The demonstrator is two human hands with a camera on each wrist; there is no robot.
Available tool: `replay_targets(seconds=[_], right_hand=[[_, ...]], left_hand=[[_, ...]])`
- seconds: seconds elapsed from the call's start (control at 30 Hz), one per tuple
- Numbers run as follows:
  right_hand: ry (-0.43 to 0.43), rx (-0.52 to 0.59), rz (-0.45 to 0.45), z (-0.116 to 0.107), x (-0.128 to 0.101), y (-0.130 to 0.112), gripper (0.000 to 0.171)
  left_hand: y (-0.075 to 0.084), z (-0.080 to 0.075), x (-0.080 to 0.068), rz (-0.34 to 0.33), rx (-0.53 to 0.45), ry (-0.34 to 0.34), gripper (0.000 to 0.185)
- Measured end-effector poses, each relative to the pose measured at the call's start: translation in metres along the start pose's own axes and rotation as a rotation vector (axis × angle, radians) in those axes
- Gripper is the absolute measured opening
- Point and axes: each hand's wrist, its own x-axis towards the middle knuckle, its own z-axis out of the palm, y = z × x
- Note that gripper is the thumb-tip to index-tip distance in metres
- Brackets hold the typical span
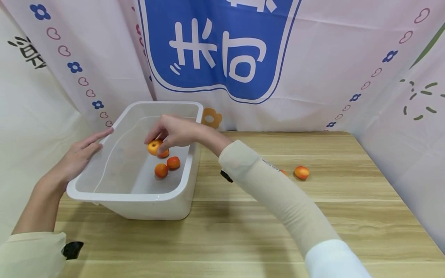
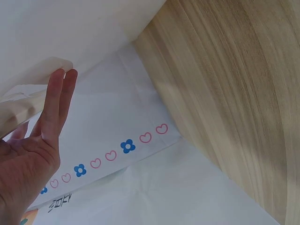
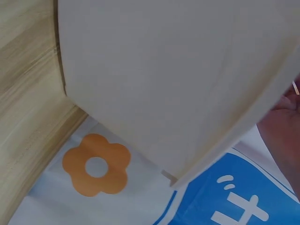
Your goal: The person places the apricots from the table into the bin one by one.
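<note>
Inside a white plastic bin (image 1: 125,197), my right hand (image 1: 175,132) pinches a small orange-yellow fruit (image 1: 153,147) with a dark dimple facing up. Below it, several orange-red fruits, among them a darker orange one (image 1: 161,170) and a redder one (image 1: 173,163), lie on the bin's floor. My left hand (image 1: 79,156) grips the bin's left rim; in the left wrist view its fingers (image 2: 56,101) reach under the rim from outside. In the right wrist view the bin's outer wall (image 3: 150,70) hides most of the right hand.
On the wooden table (image 1: 243,231), right of the bin, lies a red-orange fruit (image 1: 301,173). Another fruit (image 1: 284,172) peeks out from behind my right sleeve (image 1: 274,185). Printed white cloth (image 1: 313,77) hangs behind the table and at both sides.
</note>
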Motion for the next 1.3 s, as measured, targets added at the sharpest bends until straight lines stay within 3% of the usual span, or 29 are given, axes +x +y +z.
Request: replay_targets(seconds=[0.17, 0.47, 0.9, 1.3], right_hand=[[-0.009, -0.024, 0.032, 0.004, 0.007, 0.006, 0.035], [-0.023, -0.075, 0.006, 0.01, 0.02, 0.01, 0.034], [-0.039, -0.073, 0.032, 0.02, 0.033, 0.006, 0.033], [-0.046, -0.11, 0.106, 0.021, 0.04, 0.012, 0.031]], left_hand=[[0.0, 0.0, 0.0, 0.01, -0.026, 0.001, 0.048], [0.001, 0.0, -0.001, 0.015, -0.024, 0.0, 0.048], [0.001, -0.001, -0.001, 0.016, -0.02, -0.004, 0.049], [0.001, -0.001, -0.001, 0.027, -0.014, -0.002, 0.048]])
